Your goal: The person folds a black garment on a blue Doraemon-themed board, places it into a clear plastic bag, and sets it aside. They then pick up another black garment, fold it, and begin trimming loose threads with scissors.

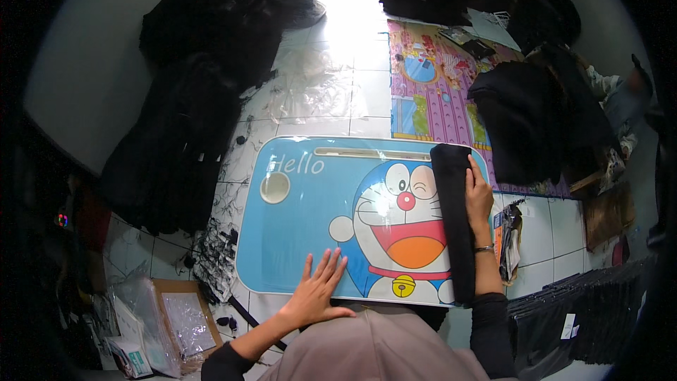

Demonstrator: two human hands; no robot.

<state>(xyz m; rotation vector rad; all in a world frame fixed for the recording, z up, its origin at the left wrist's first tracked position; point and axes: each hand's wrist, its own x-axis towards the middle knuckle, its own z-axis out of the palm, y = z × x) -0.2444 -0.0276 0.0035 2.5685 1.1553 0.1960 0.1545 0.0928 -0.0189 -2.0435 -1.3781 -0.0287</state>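
A low lap table with a light-blue top and a cartoon character print is in front of me. Across its right end lies a long strip of folded black cloth, running from the far edge to the near edge. My right hand grips the cloth's right side near its far end, fingers bent against it. Near the table's front edge, my left hand rests flat with its fingers spread and nothing in it. The cloth is a little to the right of that hand, apart from it.
Large piles of black cloth stand at the left and right. A patterned pink mat covers the floor beyond the table. Clear plastic lies on white tiles. Stacked black packs are at the near right, a cardboard piece near left.
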